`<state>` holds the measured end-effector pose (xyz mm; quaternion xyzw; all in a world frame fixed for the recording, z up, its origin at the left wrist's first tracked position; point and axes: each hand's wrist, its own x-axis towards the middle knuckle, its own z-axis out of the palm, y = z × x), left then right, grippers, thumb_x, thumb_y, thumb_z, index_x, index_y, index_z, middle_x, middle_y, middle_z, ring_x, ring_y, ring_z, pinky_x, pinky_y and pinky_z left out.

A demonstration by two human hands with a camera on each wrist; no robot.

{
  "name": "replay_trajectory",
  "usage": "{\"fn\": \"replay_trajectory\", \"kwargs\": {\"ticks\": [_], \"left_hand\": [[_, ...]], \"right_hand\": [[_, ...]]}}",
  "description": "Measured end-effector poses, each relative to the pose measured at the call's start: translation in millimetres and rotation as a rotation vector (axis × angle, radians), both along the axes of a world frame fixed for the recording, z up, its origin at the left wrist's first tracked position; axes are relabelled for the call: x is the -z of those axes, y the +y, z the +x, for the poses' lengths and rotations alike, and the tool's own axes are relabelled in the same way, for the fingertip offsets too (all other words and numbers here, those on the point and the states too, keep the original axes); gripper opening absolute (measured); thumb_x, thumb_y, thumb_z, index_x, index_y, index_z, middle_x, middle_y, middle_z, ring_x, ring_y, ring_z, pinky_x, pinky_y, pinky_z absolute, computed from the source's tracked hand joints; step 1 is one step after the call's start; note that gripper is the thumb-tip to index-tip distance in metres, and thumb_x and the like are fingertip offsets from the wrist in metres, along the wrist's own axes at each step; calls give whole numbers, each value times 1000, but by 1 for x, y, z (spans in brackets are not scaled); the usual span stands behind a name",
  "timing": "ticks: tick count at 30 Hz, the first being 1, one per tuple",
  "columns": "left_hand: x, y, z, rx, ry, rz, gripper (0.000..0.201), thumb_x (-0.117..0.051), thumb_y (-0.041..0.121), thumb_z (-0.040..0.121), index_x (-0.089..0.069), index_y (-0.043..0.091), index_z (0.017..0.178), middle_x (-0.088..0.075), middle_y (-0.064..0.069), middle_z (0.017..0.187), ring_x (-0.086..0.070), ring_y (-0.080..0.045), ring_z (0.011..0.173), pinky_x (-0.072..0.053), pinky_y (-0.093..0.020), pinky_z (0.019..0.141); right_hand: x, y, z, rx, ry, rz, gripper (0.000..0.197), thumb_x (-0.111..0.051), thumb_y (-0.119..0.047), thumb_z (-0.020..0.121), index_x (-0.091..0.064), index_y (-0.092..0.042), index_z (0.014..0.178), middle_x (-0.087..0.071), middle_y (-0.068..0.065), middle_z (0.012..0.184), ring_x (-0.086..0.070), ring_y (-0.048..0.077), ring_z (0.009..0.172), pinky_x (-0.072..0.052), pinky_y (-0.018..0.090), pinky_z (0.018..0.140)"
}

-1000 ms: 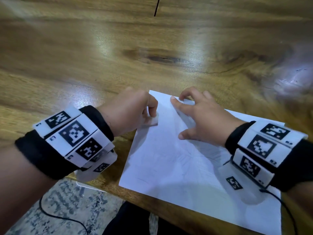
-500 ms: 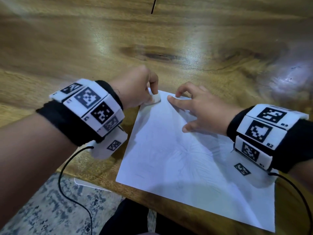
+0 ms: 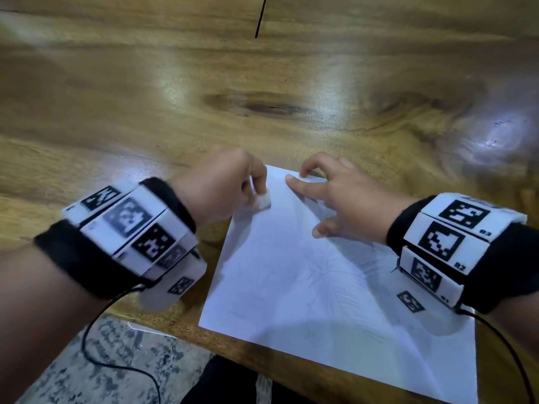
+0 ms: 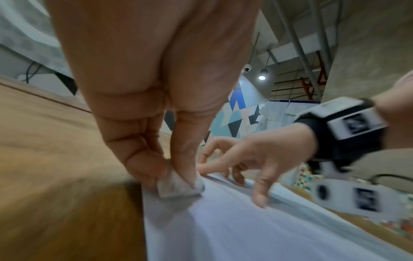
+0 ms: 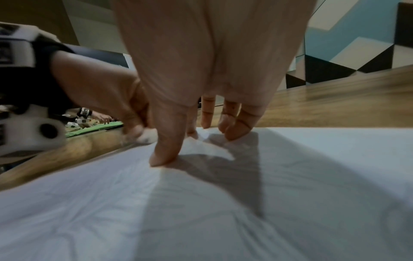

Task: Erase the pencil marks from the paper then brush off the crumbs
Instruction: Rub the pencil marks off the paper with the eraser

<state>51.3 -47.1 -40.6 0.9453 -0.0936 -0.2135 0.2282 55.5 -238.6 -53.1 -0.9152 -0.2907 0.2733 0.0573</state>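
A white sheet of paper [image 3: 320,301] with faint pencil lines lies on the wooden table [image 3: 262,83] near its front edge. My left hand [image 3: 227,185] pinches a small white eraser [image 3: 264,201] and presses it on the paper's far left corner; in the left wrist view the eraser [image 4: 178,189] sits between thumb and finger on the paper [image 4: 257,229]. My right hand [image 3: 344,196] rests spread on the sheet's far edge, its fingertips [image 5: 165,159] pressing the paper [image 5: 201,211] flat. The left hand [image 5: 107,98] shows beside it in the right wrist view.
The table's front edge [image 3: 262,348] runs just under the paper, with patterned floor [image 3: 102,360] below it. A dark crack [image 3: 260,17] marks the far tabletop. Black cables [image 3: 96,339] hang from both wristbands.
My left hand with the eraser has moved back toward me along the paper's left corner after reaching its far tip half a second ago. The right hand keeps holding the sheet.
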Motion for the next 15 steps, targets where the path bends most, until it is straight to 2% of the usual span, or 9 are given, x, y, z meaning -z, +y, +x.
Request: {"fn": "replay_trajectory", "kwargs": {"ticks": [2,4,6,7,8,10,13,15], "left_hand": [[0,8,-16,68,124,13,17,-70,10,71,-63,24,64,-62,6,59,-51,-2,51,-33,-8,46],[0,11,-18,80,198,6,17,-72,10,71,-65,25,65,-65,5,61,-53,1,55,-37,-7,49],[-1,8,-6,20,114,-14,11,-70,10,72,-68,20,74,-68,0,67,-54,-5,55,-38,-10,47],[-1,5,3,-18,53,-19,9,-68,9,74,-68,17,79,-67,-2,69,-54,-7,55,-39,-15,48],[-1,2,11,-46,10,-21,9,-66,9,75,-66,15,81,-65,-2,68,-53,-10,57,-39,-20,48],[-1,-2,17,-64,-35,-7,7,-64,8,77,-63,14,81,-59,1,64,-49,-9,56,-35,-22,48],[-1,3,-3,13,-10,24,6,-64,10,75,-64,16,77,-59,2,62,-51,-10,57,-39,-22,53],[-4,9,-21,89,104,44,5,-68,12,73,-65,17,73,-66,0,64,-58,-15,61,-45,-26,59]], "right_hand": [[0,-1,0,6,7,12,83,-68,-34,79,-18,-36,145,-17,-7,139,-24,18,120,-39,34,100],[1,-1,0,8,7,19,83,-68,-34,79,-18,-36,145,-17,-6,139,-24,18,119,-37,32,102],[2,-1,0,3,1,14,83,-68,-35,79,-18,-36,145,-17,-6,140,-23,18,118,-35,30,103],[2,-1,0,3,-1,12,83,-68,-35,78,-18,-37,145,-16,-7,140,-23,18,118,-34,30,103],[2,0,0,6,1,11,83,-68,-35,78,-18,-37,144,-16,-7,139,-23,17,118,-34,30,103],[2,0,0,8,3,10,83,-68,-35,78,-18,-37,144,-16,-7,139,-23,18,118,-36,32,103],[1,-1,0,8,8,9,83,-68,-34,79,-17,-37,145,-16,-7,140,-23,18,119,-38,34,102],[1,-2,0,9,9,13,83,-68,-34,79,-16,-36,145,-16,-7,140,-22,18,119,-39,36,101]]}}
